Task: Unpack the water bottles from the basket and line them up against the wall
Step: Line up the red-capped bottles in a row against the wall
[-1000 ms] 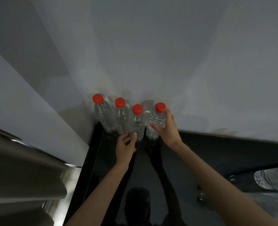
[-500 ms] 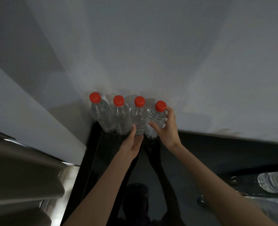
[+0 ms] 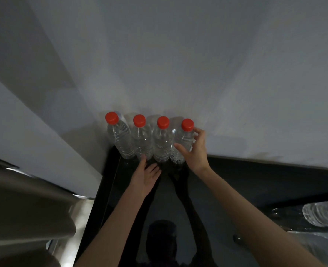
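Observation:
Several clear water bottles with red caps stand upright in a row against the white wall (image 3: pixel 178 64) on a dark glossy counter (image 3: pixel 255 180). The leftmost bottle (image 3: pixel 120 139) is in the corner, and the rightmost bottle (image 3: pixel 185 137) closes the row. My right hand (image 3: pixel 194 153) wraps the rightmost bottle, thumb across its front and fingers spread at its right shoulder. My left hand (image 3: pixel 145 175) lies flat and open on the counter, fingertips at the bases of the two middle bottles (image 3: pixel 162 143).
More clear plastic bottles (image 3: pixel 322 214) lie at the right edge, with crinkled plastic below them. A white side wall (image 3: pixel 34 132) and a steel appliance surface (image 3: pixel 24 209) bound the left. The counter reflects my arms.
The third bottle has been pushed back into line with the others. My left hand has let go of it and dropped flat to the counter. My right hand's fingers have spread.

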Demonstrator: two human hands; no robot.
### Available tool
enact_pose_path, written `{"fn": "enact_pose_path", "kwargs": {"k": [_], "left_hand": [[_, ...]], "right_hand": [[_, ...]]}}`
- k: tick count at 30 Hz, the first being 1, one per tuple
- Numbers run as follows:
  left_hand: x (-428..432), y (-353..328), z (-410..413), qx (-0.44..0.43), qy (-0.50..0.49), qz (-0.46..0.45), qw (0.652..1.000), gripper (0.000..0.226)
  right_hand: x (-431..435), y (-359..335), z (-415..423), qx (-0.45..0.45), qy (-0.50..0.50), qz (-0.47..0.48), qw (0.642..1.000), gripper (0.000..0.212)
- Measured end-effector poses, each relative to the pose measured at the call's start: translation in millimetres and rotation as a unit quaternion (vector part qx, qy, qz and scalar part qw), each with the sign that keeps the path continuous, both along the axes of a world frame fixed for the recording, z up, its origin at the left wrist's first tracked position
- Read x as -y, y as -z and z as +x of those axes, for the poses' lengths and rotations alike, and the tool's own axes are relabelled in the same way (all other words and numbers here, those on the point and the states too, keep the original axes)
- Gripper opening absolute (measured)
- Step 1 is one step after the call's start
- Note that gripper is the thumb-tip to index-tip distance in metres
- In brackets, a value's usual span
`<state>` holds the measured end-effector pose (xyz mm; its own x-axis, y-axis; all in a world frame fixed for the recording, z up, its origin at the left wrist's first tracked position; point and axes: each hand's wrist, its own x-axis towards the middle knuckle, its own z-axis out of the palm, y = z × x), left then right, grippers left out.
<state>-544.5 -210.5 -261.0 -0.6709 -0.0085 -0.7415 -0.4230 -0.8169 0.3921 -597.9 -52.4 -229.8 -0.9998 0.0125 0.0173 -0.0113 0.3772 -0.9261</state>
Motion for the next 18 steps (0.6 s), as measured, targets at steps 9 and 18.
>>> {"fn": "enact_pose_path", "kwargs": {"k": [9, 18], "left_hand": [[26, -5, -14, -0.058, -0.02, -0.007, 0.998, 0.051], [32, -13, -2, -0.069, 0.013, -0.034, 0.997, 0.048]], "right_hand": [[0, 1, -3, 0.023, 0.008, -0.018, 1.0, 0.07], [-2, -9, 1, 0.075, -0.02, -0.035, 0.996, 0.072]]}}
